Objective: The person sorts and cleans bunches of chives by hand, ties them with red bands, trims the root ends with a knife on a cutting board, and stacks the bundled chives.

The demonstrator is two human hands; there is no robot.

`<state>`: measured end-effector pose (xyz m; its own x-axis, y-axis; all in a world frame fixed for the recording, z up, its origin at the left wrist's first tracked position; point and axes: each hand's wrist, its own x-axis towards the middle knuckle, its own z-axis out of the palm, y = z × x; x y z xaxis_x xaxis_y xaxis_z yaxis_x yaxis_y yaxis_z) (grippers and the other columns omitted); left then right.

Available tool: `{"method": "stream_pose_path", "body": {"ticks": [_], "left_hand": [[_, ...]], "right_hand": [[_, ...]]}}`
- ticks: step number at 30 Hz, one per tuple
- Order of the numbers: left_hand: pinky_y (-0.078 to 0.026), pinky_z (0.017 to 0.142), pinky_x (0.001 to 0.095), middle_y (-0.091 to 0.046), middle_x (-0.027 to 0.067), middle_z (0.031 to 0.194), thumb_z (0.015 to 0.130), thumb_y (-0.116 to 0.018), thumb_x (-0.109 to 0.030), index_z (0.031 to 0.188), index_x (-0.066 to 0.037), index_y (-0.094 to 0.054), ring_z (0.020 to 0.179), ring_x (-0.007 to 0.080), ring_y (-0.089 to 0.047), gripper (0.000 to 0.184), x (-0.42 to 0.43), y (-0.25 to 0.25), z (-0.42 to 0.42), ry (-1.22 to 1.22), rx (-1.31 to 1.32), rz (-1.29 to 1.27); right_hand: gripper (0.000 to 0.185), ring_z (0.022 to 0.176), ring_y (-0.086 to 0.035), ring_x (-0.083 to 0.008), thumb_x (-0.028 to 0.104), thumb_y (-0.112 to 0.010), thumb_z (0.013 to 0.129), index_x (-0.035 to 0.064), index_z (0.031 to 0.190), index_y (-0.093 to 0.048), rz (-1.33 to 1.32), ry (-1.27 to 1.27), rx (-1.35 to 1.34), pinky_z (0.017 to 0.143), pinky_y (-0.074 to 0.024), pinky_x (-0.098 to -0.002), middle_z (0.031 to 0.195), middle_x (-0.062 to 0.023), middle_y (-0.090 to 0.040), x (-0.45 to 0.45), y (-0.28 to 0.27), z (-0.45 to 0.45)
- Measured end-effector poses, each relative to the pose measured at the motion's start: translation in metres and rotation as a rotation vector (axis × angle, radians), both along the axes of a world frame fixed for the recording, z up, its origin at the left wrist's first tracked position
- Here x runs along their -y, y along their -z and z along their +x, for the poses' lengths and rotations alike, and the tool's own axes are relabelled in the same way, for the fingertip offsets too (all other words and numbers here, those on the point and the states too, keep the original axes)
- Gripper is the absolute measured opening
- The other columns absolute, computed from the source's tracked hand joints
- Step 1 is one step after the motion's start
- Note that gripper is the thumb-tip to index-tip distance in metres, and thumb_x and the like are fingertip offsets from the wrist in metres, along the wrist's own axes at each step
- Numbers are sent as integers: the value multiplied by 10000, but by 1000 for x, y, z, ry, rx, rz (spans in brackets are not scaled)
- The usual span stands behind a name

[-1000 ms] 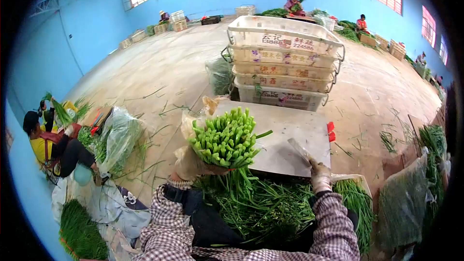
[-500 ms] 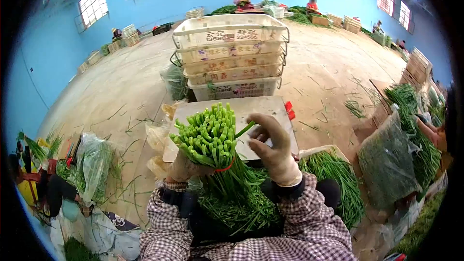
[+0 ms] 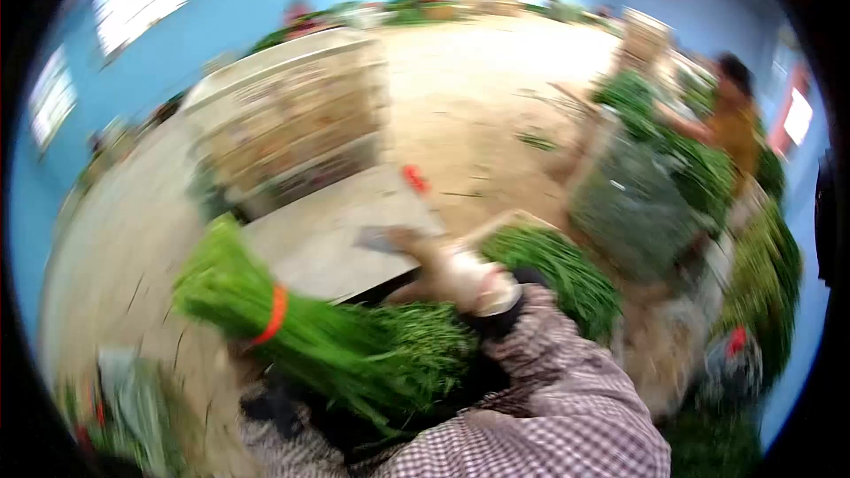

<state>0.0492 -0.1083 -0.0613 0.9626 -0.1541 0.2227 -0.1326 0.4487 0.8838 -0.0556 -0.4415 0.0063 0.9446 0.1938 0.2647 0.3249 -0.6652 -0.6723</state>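
Observation:
A thick bundle of long green stalks [image 3: 319, 341], tied with an orange band [image 3: 278, 314], lies tilted across my lap with its cut ends to the left. My left hand [image 3: 241, 367] holds it from below near the band, mostly hidden by the stalks. Over the near edge of the pale board [image 3: 341, 226] reaches my gloved right hand [image 3: 434, 270]. A dark grey, blade-like flat piece [image 3: 378, 239] shows at its fingertips. Blur hides whether the fingers grip that piece.
Stacked white crates [image 3: 292, 115] stand behind the board. A small red object [image 3: 414, 179] lies at its far edge. To the right are a crate of green stalks [image 3: 553, 274], a plastic-covered heap [image 3: 637, 204] and a person [image 3: 733, 124] handling greens.
The view has swung right and blurred. The bundle has tipped from upright to lying leftward. My right hand has left the stalk ends and now reaches over the board beside the grey piece.

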Motion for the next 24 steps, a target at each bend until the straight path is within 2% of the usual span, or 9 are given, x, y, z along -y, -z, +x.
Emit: {"method": "stream_pose_path", "body": {"ticks": [1, 3, 4, 5, 7, 13, 14, 19, 24], "left_hand": [[-427, 1020, 396, -550, 71, 1309, 638, -873, -202, 1374, -76, -450, 1202, 256, -515, 858, 10, -7, 13, 24, 29, 21], [-424, 1022, 391, -551, 72, 1304, 657, -859, -198, 1375, -76, -449, 1199, 254, -515, 836, 47, -18, 36, 102, 82, 45], [-422, 1022, 389, -551, 73, 1302, 667, -852, -197, 1375, -76, -449, 1197, 253, -516, 824, 74, -25, 45, 161, 101, 55], [-420, 1023, 387, -552, 73, 1300, 676, -845, -195, 1376, -76, -449, 1195, 252, -516, 813, 102, -30, 50, 216, 121, 64], [-417, 1025, 382, -553, 74, 1295, 695, -830, -192, 1377, -75, -449, 1192, 250, -516, 790, 161, -44, 49, 336, 156, 62], [-407, 1030, 369, -557, 77, 1282, 752, -787, -182, 1381, -75, -448, 1182, 243, -517, 722, 279, -87, -14, 709, 218, -29], [-405, 1030, 367, -557, 78, 1280, 762, -780, -180, 1381, -75, -448, 1181, 242, -517, 710, 296, -94, -28, 769, 223, -53], [-397, 1034, 356, -560, 80, 1269, 810, -744, -172, 1384, -75, -447, 1172, 237, -518, 654, 362, -120, -91, 1042, 208, -120], [-388, 1038, 344, -563, 83, 1258, 857, -708, -164, 1387, -75, -447, 1164, 231, -519, 597, 427, -106, -157, 1400, 43, -31]], "right_hand": [[965, 1359, -377, -282, 296, -839, 688, 32, 1460, -324, 114, -43, 61, 1125, -310, -368, 1466, -201, -388, -15, -2, -3], [1223, 1377, -343, -300, 352, -894, 575, 1, 1500, -176, 390, -149, -27, 1127, -298, -355, 1492, -244, -329, -40, -5, -18], [1263, 1381, -333, -297, 339, -904, 548, -5, 1502, -152, 396, -240, 92, 1130, -291, -344, 1490, -249, -328, -55, 10, -9], [1297, 1390, -319, -289, 346, -905, 548, -3, 1511, -110, 525, -346, -3, 1143, -260, -345, 1511, -228, -300, -59, 5, -14], [1417, 1409, -266, -276, 344, -939, 514, 18, 1517, 6, 961, -452, -38, 1141, -263, -387, 1537, -220, -237, -68, 43, 3], [1506, 1422, -230, -280, 380, -949, 451, 50, 1524, 55, 816, 50, 201, 1161, -208, -391, 1552, -199, -214, -38, 61, -79], [1369, 1416, -248, -240, 361, -909, 553, 34, 1528, -5, 860, 37, 248, 1162, -207, -384, 1558, -173, -220, -26, 66, -81], [914, 1378, -322, -201, 220, -759, 796, 12, 1500, -214, 905, 248, 633, 1139, -271, -378, 1532, -123, -303, 38, 101, -130], [812, 1301, -398, -224, 196, -727, 821, 10, 1465, -268, 829, 887, 854, 1095, -339, -366, 1468, -133, -370, 71, 62, -310]]}}
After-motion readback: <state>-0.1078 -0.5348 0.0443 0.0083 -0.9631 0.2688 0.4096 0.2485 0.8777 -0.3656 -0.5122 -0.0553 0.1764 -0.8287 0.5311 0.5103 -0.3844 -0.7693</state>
